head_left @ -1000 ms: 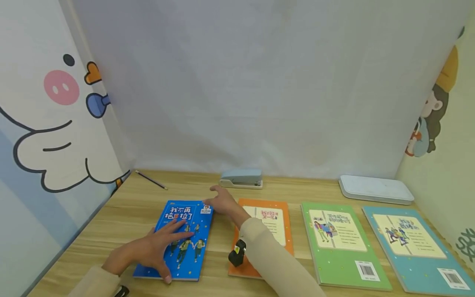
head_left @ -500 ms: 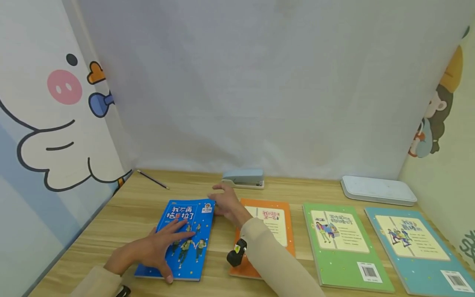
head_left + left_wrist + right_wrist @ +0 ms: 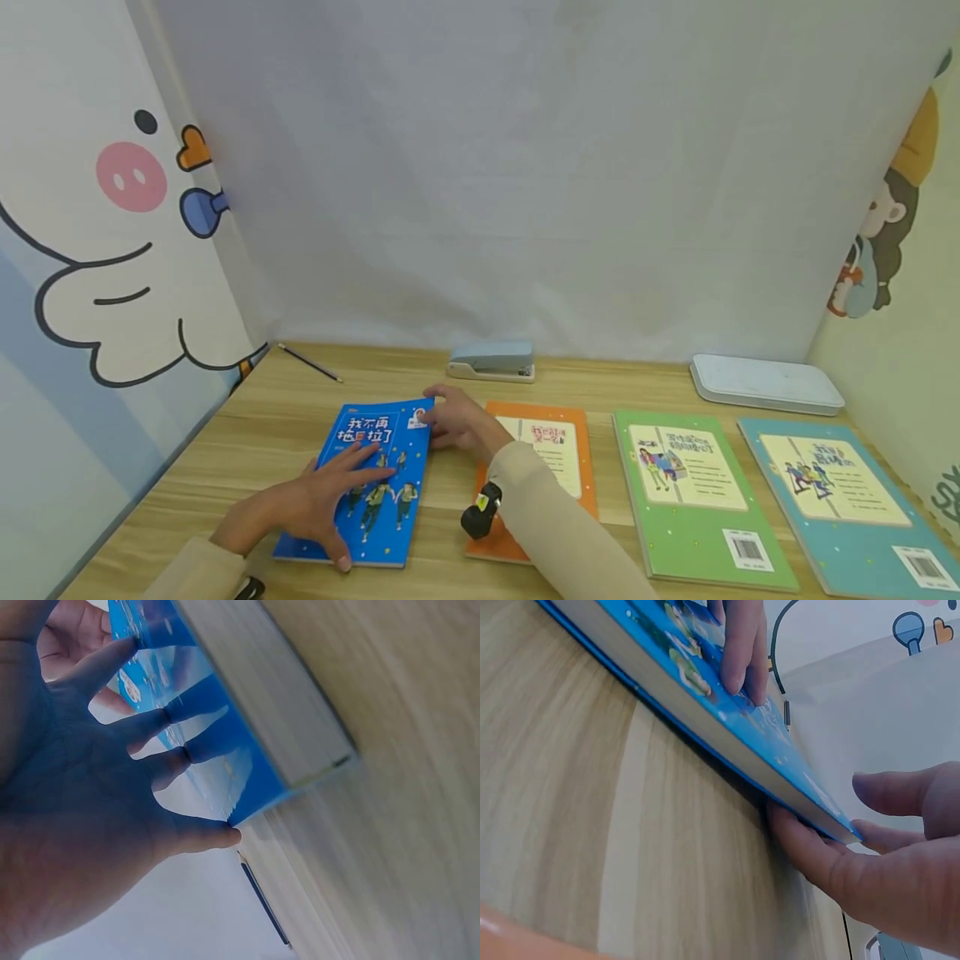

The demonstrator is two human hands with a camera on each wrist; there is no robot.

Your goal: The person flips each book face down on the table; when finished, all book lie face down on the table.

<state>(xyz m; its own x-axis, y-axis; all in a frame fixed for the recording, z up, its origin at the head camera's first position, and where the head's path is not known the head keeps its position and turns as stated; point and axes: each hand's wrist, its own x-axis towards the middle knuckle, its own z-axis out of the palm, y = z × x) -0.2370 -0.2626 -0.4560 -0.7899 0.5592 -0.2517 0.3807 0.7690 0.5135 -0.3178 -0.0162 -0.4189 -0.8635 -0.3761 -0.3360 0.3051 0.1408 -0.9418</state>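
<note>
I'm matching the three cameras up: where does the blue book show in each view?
Head: blue book lies low and left of centre, leftmost in the row of books.
Left wrist: blue book runs from the top down to mid-frame, behind the left hand.
Right wrist: blue book crosses the upper left, its corner at the right hand.
Shared landmark: the pencil.

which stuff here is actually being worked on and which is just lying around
In hand:
blue book, pressed flat by the left hand
right hand, fingers at its top right corner

Lying about:
orange book
green book
teal book
stapler
pencil
white case
</note>
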